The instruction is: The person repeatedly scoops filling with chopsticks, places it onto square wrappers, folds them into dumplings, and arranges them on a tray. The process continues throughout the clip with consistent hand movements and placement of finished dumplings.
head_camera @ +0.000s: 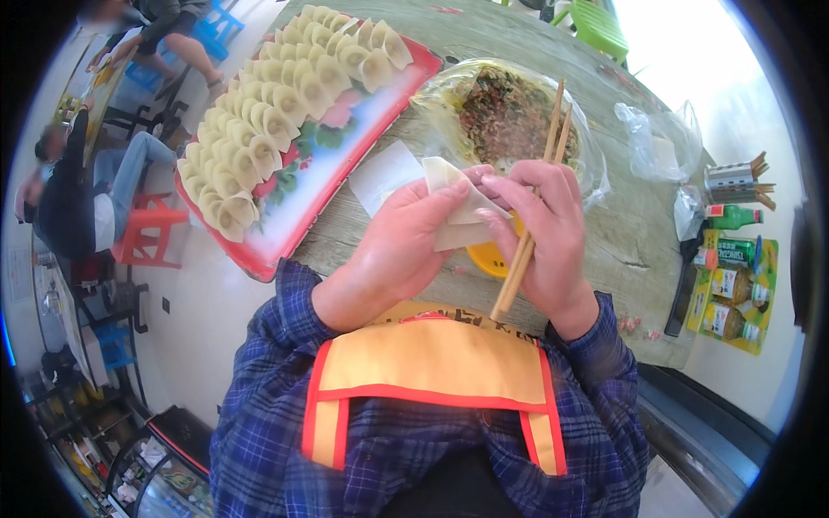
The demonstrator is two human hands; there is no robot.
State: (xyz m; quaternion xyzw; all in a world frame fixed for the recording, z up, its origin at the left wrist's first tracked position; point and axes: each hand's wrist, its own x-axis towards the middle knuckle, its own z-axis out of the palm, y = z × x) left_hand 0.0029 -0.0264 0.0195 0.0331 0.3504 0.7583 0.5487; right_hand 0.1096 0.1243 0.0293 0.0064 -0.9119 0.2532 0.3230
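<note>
My left hand (405, 236) holds a folded dough wrapper (442, 173), with another flat wrapper edge showing beneath it. The fingers of my right hand (544, 220) touch the folded wrapper's right end, and a pair of wooden chopsticks (518, 274) is held in the same hand, tips pointing away from me. Beyond my hands lies minced filling with greens (502, 113) in a plastic-lined container. Rows of folded dumplings (285, 107) stand on a red-rimmed floral tray (343, 175) at the left. Pale square sheets (382, 175) rest on the table beside my left hand.
Partly hidden under my hands is a yellow container (490, 258). Along the wooden table's (622, 285) right side are a clear plastic bag (664, 146), a metal chopstick holder (728, 183) and a green bottle (734, 217). People sit at the far left near a red stool (152, 226).
</note>
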